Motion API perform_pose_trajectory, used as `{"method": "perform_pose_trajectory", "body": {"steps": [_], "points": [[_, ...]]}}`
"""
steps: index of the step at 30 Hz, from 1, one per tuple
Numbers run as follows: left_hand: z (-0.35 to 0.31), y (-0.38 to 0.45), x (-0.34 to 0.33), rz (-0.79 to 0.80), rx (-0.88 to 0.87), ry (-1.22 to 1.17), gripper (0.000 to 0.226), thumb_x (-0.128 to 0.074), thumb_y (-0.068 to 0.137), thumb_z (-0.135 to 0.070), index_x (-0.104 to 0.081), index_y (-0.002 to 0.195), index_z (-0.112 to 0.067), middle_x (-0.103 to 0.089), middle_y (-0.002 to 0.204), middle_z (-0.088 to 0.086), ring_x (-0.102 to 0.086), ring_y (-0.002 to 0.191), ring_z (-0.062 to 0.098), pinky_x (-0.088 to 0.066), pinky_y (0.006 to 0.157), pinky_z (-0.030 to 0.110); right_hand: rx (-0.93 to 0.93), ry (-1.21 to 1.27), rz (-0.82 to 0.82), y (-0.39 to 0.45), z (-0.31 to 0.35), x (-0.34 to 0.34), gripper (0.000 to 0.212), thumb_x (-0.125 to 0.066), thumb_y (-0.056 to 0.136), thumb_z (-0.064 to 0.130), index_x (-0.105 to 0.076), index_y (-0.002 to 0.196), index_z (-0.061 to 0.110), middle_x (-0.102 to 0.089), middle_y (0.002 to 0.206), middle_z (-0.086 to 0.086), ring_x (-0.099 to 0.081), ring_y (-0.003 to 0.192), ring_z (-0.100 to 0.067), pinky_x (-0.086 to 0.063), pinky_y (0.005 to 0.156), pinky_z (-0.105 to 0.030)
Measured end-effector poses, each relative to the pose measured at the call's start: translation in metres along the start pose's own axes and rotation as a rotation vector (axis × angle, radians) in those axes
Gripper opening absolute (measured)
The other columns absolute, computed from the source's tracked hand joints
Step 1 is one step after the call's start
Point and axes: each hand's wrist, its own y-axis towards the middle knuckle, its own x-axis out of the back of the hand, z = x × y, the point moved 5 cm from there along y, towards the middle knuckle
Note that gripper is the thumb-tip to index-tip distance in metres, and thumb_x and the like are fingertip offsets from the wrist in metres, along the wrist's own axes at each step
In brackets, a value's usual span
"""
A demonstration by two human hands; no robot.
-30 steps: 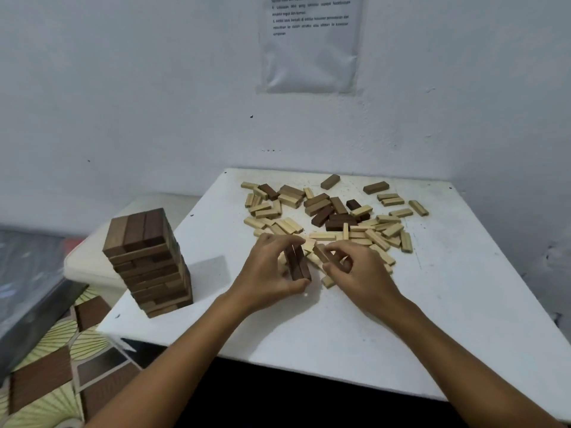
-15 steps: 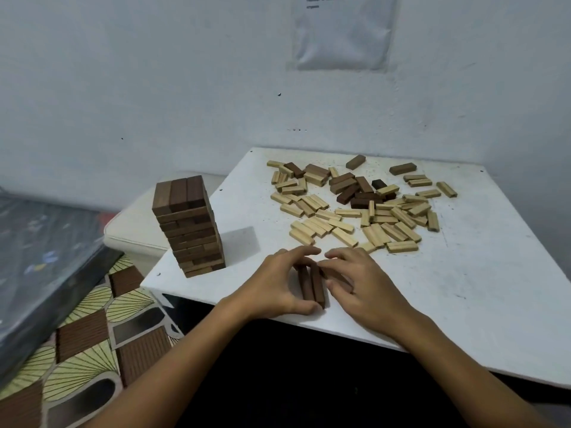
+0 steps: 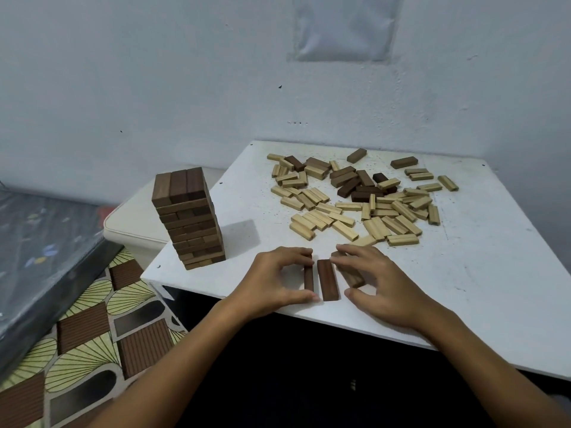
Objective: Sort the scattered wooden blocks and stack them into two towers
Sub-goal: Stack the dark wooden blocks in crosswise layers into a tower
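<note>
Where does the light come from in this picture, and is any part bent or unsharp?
Head view: the dark tower throws a soft shadow to its right on the white table, so light comes from the left; the wide lens bends the table edges; hands and blocks look reasonably sharp.

One dark tower [image 3: 189,217] is standing on the surface [image 3: 482,273], three blocks across its top layer. Three dark blocks are lying at the near edge: left [image 3: 308,278], middle [image 3: 327,280], right [image 3: 352,276]. Two hands: left [image 3: 278,281], right [image 3: 380,282]. Scattered pile [image 3: 364,199]: pale blocks far outnumbering dark; exact count unclear. One paper sheet [image 3: 346,26] is hanging on the wall.
</note>
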Motion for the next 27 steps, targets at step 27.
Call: {"method": "perform_pose_trajectory", "body": {"steps": [27], "points": [[-0.022, 0.009, -0.014, 0.071, -0.131, 0.291, 0.059, -0.083, 0.068, -0.050, -0.068, 0.119, -0.023, -0.051, 0.129, -0.004, -0.040, 0.121, 0.006, -0.027, 0.090, 0.002, -0.061, 0.110, 0.094, 0.002, -0.007, 0.012, 0.063, -0.079, 0.077, 0.014, -0.053, 0.121, 0.050, -0.043, 0.140, 0.023, -0.033, 0.132, 0.007, -0.029, 0.107, -0.022]]}}
